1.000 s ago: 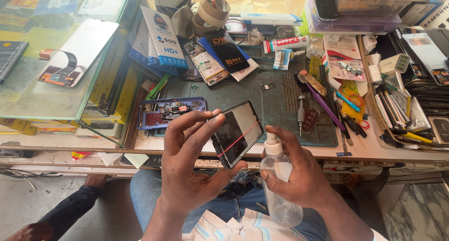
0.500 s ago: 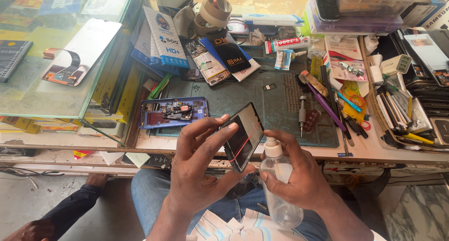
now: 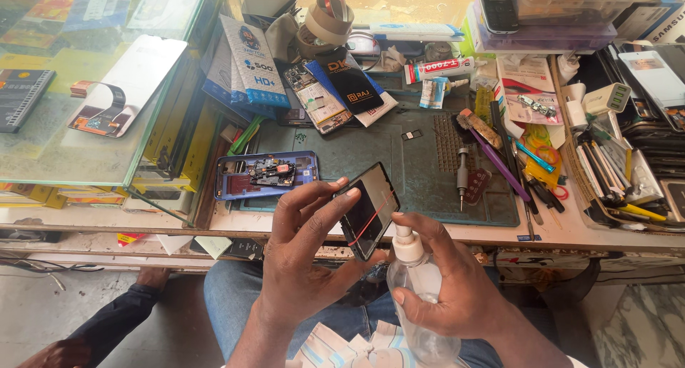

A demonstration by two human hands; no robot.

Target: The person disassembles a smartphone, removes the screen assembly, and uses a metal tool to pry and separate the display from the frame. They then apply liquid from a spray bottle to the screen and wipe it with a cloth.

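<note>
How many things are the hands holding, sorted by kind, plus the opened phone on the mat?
Phone screen panels: 1, in the left hand
Clear pump bottles: 1, in the right hand
Opened blue phone bodies: 1
Total: 3

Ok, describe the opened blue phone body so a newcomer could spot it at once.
Start at the dark green work mat in the middle of the bench. At its left edge, just above the left hand, lies the blue phone frame. It alone lies open, its circuit parts exposed.
</note>
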